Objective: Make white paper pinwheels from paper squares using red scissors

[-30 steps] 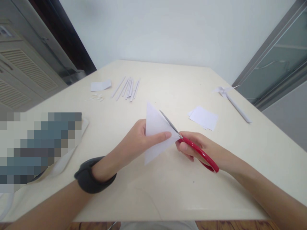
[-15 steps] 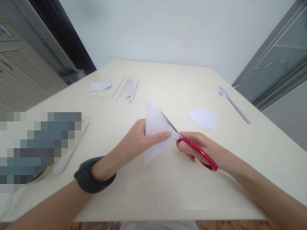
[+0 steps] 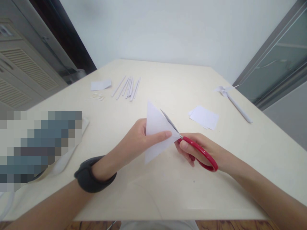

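Find the paper [image 3: 157, 123] raised above the middle of the counter [image 3: 153, 191], pinched in the left grip [image 3: 141, 135] between thumb and hidden fingers. At its right corner, see the scissors [image 3: 195, 144], held in the curled right grip [image 3: 203, 140], with one blade in sight just off the upper edge, the other lost to view. Could cut crooked on a slip of the pinch or a buckling of the paper; could also nick the left thumb, set near the blades, with too deep a push. Farther out, note loose sheets [image 3: 203, 117] rightward, a pinwheel [image 3: 223, 91] beyond, and rolled sticks [image 3: 130, 88] leftward, near a folded slip [image 3: 97, 85] and scraps [image 3: 98, 96].
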The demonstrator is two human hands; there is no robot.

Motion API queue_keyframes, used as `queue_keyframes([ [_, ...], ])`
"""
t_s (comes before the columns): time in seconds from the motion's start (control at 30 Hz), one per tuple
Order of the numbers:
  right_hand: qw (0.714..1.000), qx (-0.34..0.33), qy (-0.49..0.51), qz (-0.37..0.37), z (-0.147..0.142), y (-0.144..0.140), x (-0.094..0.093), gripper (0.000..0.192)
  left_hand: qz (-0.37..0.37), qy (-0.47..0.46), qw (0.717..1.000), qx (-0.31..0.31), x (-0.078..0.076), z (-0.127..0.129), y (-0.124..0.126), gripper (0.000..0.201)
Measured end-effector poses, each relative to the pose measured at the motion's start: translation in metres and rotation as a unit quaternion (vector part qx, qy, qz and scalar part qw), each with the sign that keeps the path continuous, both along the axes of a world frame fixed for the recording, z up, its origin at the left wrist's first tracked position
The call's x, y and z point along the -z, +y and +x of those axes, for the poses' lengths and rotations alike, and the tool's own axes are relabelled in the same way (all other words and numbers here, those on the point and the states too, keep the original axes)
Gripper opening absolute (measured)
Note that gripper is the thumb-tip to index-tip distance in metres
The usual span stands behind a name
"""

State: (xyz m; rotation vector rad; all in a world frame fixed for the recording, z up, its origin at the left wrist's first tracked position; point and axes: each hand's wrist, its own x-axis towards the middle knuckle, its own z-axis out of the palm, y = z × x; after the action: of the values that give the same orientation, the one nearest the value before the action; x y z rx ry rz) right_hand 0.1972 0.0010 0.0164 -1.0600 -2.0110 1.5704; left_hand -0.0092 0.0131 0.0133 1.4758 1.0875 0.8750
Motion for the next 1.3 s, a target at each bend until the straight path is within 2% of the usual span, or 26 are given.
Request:
queue_keyframes([
  [0.23,1.000,0.021,0.002,-0.014,-0.002,0.001,0.003,0.032,-0.006,-0.007,1.000,0.009,-0.001,0.000,0.000,0.017],
  [0.47,0.996,0.076,-0.010,-0.053,-0.002,0.000,0.005,0.038,-0.011,0.026,1.000,-0.002,-0.005,0.003,-0.002,0.019],
  [0.57,0.994,0.099,-0.019,-0.041,0.001,0.004,0.005,0.037,-0.014,0.027,1.000,0.000,-0.006,0.005,-0.003,0.021],
  [0.67,0.990,0.124,-0.061,0.007,0.006,0.010,0.006,0.033,-0.026,0.039,0.999,0.005,-0.007,0.008,-0.004,0.018],
  [0.73,0.979,0.144,-0.122,0.080,0.009,0.013,0.008,0.030,-0.041,0.044,0.998,0.006,-0.009,0.010,-0.005,0.016],
  [0.83,0.936,0.164,-0.225,0.214,0.010,0.017,0.013,0.020,-0.056,0.037,0.998,0.012,-0.010,0.013,-0.005,0.011],
  [0.9,0.915,0.160,-0.259,0.265,0.009,0.018,0.017,0.014,-0.059,0.037,0.997,0.018,-0.011,0.014,-0.005,0.010],
  [1.1,0.898,0.129,-0.274,0.318,0.008,0.018,0.026,0.022,-0.070,0.045,0.996,0.031,-0.010,0.012,-0.005,0.013],
  [1.3,0.900,0.119,-0.279,0.313,0.008,0.017,0.026,0.023,-0.044,0.065,0.997,0.024,-0.009,0.012,-0.004,0.019],
])
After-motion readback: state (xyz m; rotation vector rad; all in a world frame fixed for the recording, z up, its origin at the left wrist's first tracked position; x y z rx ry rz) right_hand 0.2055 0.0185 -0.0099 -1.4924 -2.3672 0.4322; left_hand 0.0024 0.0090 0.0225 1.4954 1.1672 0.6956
